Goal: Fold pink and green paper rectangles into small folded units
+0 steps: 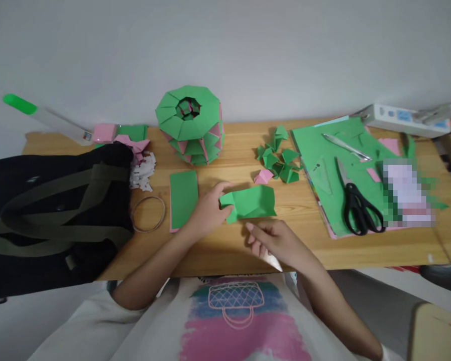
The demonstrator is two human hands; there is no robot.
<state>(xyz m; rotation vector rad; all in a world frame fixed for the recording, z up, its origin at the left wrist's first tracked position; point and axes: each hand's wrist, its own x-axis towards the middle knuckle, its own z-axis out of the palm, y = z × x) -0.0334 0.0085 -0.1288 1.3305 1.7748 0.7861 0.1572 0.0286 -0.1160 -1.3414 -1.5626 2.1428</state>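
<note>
My left hand point(212, 210) pinches the left end of a green paper sheet point(253, 201) between thumb and fingers. The sheet is creased, and its edges stand up in places. Just below its lower edge, my right hand point(271, 239) is closed, fingers curled. From under that hand sticks out a white pointed piece point(273, 261); most of it is hidden, so I cannot tell its kind. Left of my left hand lies a stack of green and pink paper rectangles point(183, 199). Beyond the sheet are several folded green paper pieces point(281, 159) and a folded pink piece point(263, 176).
A green and pink paper lantern-like model point(206, 108) stands at the back. On the left are a black bag point(52, 200), a tape ring point(149, 214) and white scraps point(143, 173). On the right, scissors point(355, 205) and a pen point(346, 146) lie on green sheets point(308, 145), near a power strip point(402, 120).
</note>
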